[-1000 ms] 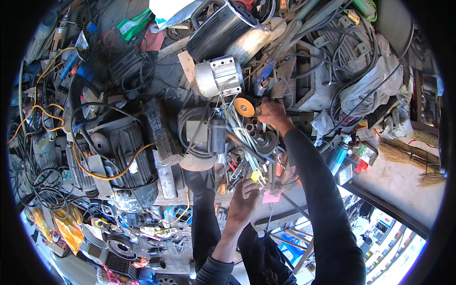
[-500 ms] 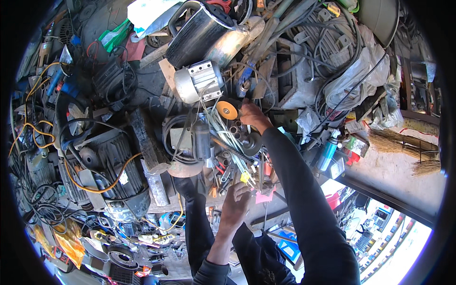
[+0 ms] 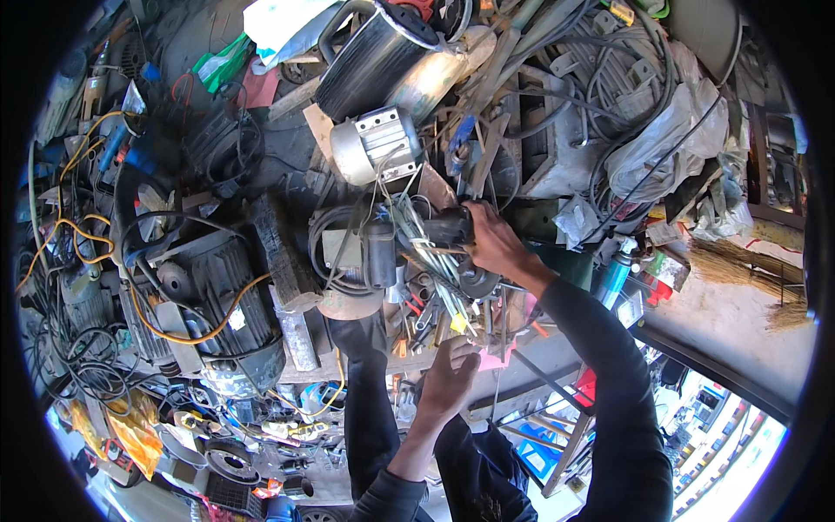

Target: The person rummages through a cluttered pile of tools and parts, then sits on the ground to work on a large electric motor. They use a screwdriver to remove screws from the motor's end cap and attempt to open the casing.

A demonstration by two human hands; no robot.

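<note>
Black rounded object (image 3: 448, 228) against right hand (image 3: 500, 243), fingertips hidden, left hand (image 3: 449, 378) half-curled near pale cables (image 3: 412, 230), both grips unclear

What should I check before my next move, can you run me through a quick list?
1. Right hand on the dark rounded object: ok, it is in contact.
2. Firmness of that grip: cannot tell from this angle.
3. Pale wires well away from that object: not ok, they bunch right beside it.
4. Left hand free of the yellow tag: cannot tell, the hand is just below it in the view.
5. Right sleeve back from the hand: ok, the wrist is bare.
6. Silver motor away from both hands: ok, neither touches it.
</note>
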